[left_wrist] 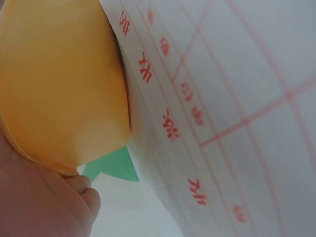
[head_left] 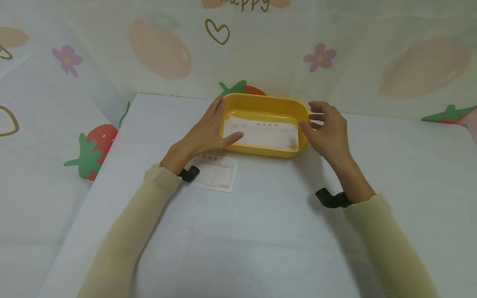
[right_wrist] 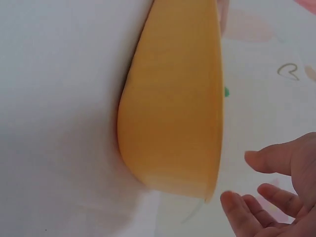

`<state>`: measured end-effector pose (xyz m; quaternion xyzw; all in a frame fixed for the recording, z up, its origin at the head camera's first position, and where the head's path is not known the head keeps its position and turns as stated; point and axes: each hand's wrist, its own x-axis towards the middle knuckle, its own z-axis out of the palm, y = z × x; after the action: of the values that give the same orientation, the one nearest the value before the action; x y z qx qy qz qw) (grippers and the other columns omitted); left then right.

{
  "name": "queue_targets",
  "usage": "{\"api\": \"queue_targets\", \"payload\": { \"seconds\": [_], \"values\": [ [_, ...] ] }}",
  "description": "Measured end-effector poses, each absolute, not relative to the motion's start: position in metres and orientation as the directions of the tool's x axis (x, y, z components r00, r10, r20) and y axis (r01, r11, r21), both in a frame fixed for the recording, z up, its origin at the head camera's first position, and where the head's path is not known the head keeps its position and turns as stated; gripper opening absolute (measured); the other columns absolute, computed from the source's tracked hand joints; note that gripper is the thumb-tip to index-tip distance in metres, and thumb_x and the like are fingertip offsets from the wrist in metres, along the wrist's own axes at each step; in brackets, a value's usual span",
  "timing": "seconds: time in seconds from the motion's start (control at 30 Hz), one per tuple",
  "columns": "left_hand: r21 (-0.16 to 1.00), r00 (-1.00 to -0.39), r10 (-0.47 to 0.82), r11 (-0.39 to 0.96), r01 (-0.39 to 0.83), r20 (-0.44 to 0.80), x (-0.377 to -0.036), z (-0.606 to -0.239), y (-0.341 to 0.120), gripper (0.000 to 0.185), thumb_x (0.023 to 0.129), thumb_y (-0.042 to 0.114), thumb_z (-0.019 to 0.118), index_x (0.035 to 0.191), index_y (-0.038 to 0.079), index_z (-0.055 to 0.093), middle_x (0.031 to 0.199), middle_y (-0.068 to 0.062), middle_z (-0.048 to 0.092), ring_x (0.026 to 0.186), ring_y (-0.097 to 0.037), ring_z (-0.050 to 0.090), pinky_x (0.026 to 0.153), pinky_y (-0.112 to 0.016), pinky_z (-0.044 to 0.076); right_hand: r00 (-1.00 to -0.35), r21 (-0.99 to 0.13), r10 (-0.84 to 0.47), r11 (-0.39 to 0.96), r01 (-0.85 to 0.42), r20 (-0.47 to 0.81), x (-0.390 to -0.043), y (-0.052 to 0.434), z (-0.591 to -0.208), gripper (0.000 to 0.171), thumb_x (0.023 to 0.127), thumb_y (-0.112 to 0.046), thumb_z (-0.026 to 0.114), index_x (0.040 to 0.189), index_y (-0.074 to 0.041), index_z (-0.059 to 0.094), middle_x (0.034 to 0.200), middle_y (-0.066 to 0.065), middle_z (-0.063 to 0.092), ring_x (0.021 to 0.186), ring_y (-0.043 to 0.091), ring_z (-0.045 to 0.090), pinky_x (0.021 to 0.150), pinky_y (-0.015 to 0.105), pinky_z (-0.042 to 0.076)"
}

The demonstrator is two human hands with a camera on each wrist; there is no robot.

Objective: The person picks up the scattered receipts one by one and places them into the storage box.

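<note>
A yellow plastic tray (head_left: 257, 152) stands toward the back of the white table. In it lies a sheet of printed forms (head_left: 261, 134) with red lines and characters. My left hand (head_left: 205, 134) rests at the tray's left end, its fingers extended along the outer side and its thumb spread over the front rim above the sheet. Beside the right end is my right hand (head_left: 329, 130), fingers loosely bent; in the right wrist view a gap separates them from the tray's wall (right_wrist: 173, 108). Another printed form (head_left: 218, 174) lies on the table below my left wrist, partly hidden by it.
The white table (head_left: 261, 231) reaches back to a hanging cloth (head_left: 275, 54) printed with fruit, flowers and hearts. Black wrist mounts (head_left: 331, 198) sit at both cuffs. The tray stands close to the table's back edge.
</note>
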<state>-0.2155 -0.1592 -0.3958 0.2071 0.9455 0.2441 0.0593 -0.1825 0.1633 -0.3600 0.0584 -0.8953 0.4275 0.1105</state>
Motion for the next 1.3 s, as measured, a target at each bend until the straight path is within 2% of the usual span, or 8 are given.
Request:
{"api": "queue_targets", "payload": {
  "seconds": [0.33, 0.57, 0.77, 1.0, 1.17, 1.3],
  "values": [
    [0.487, -0.910, 0.414, 0.797, 0.356, -0.012, -0.216, -0.396, -0.158, 0.117, 0.097, 0.071, 0.054, 0.169, 0.009, -0.012, 0.180, -0.010, -0.013, 0.169, -0.030, 0.004, 0.137, -0.049, 0.017, -0.910, -0.704, -0.029, 0.622, -0.341, 0.415, -0.155, 0.150, -0.357, 0.044, 0.098, -0.012, 0.072, 0.138, 0.003, 0.062, 0.137, 0.024, 0.063, 0.125, 0.038, 0.065, 0.108, 0.053, 0.058],
    [0.480, -0.910, 0.413, 0.801, 0.356, -0.015, -0.216, -0.396, -0.158, 0.117, 0.097, 0.072, 0.054, 0.169, 0.008, -0.012, 0.180, -0.009, -0.015, 0.169, -0.030, 0.003, 0.137, -0.049, 0.017, -0.900, -0.702, -0.087, 0.595, -0.391, 0.427, -0.138, 0.133, -0.360, 0.038, 0.097, -0.010, 0.073, 0.132, 0.003, 0.066, 0.135, 0.021, 0.064, 0.125, 0.036, 0.062, 0.108, 0.053, 0.057],
    [0.474, -0.913, 0.406, 0.809, 0.347, -0.026, -0.216, -0.396, -0.158, 0.118, 0.096, 0.074, 0.053, 0.169, 0.010, -0.013, 0.180, -0.007, -0.016, 0.169, -0.029, 0.002, 0.137, -0.049, 0.017, -0.891, -0.707, -0.143, 0.560, -0.432, 0.431, -0.127, 0.120, -0.359, 0.031, 0.096, -0.008, 0.075, 0.124, 0.003, 0.068, 0.127, 0.018, 0.067, 0.114, 0.034, 0.066, 0.102, 0.049, 0.060],
    [0.483, -0.912, 0.409, 0.803, 0.349, -0.020, -0.216, -0.395, -0.158, 0.118, 0.096, 0.074, 0.054, 0.169, 0.010, -0.013, 0.180, -0.007, -0.015, 0.169, -0.030, 0.002, 0.137, -0.051, 0.017, -0.890, -0.714, -0.285, 0.531, -0.456, 0.356, -0.113, 0.106, -0.361, 0.026, 0.097, -0.010, 0.075, 0.121, -0.002, 0.071, 0.120, 0.013, 0.073, 0.101, 0.025, 0.072, 0.093, 0.043, 0.064],
    [0.482, -0.910, 0.413, 0.802, 0.354, -0.019, -0.218, -0.393, -0.158, 0.120, 0.095, 0.075, 0.054, 0.169, 0.010, -0.013, 0.180, -0.007, -0.015, 0.169, -0.031, 0.003, 0.136, -0.053, 0.020, -0.884, -0.708, -0.379, 0.544, -0.451, 0.272, -0.108, 0.094, -0.367, 0.033, 0.098, -0.016, 0.076, 0.127, -0.003, 0.070, 0.125, 0.013, 0.074, 0.110, 0.027, 0.070, 0.099, 0.043, 0.062],
    [0.470, -0.912, 0.409, 0.811, 0.349, -0.030, -0.218, -0.392, -0.162, 0.120, 0.095, 0.076, 0.053, 0.169, 0.009, -0.014, 0.180, -0.009, -0.016, 0.169, -0.031, 0.002, 0.136, -0.053, 0.020, -0.874, -0.707, -0.461, 0.567, -0.422, 0.152, -0.107, 0.081, -0.372, 0.042, 0.100, -0.024, 0.074, 0.135, -0.003, 0.066, 0.130, 0.014, 0.071, 0.118, 0.031, 0.068, 0.104, 0.047, 0.059]
  ]
}}
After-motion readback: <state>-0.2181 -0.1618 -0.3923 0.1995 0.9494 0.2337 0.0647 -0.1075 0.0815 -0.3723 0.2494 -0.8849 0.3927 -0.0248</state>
